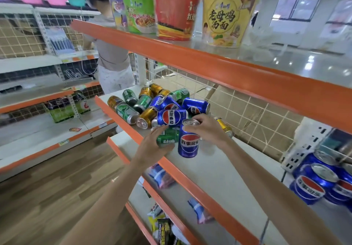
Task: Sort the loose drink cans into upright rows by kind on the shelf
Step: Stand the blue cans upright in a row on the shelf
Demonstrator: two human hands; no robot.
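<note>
An upright blue Pepsi can (188,143), printed with the characters 百事可乐 under the red, white and blue roundel, is gripped around its top by the right hand (207,128), the fingers curled over the rim. Just beside it, a green can (166,137) lying on its side is grasped by the left hand (152,145), fingers wrapped across its body; its white lettering is too small to be read. Both cans are held at the front of the middle shelf (209,168), close to its orange edge strip.

Directly behind the hands, a loose heap of cans (152,105) is seen on the same shelf: blue Pepsi cans with the same characters, green cans and gold cans, most lying on their sides and touching one another. One gold can (224,126) lies apart by the wire mesh backing (247,115).

At the far right of the shelf, Pepsi cans (320,180) are stood upright in a group.

On the shelf above, four instant noodle tubs (181,16) are lined up; the yellow one is marked 老母鸡汤面. Snack packets (160,176) are visible on the lower shelves. Another person (112,54) is seen standing at the end of the aisle.
</note>
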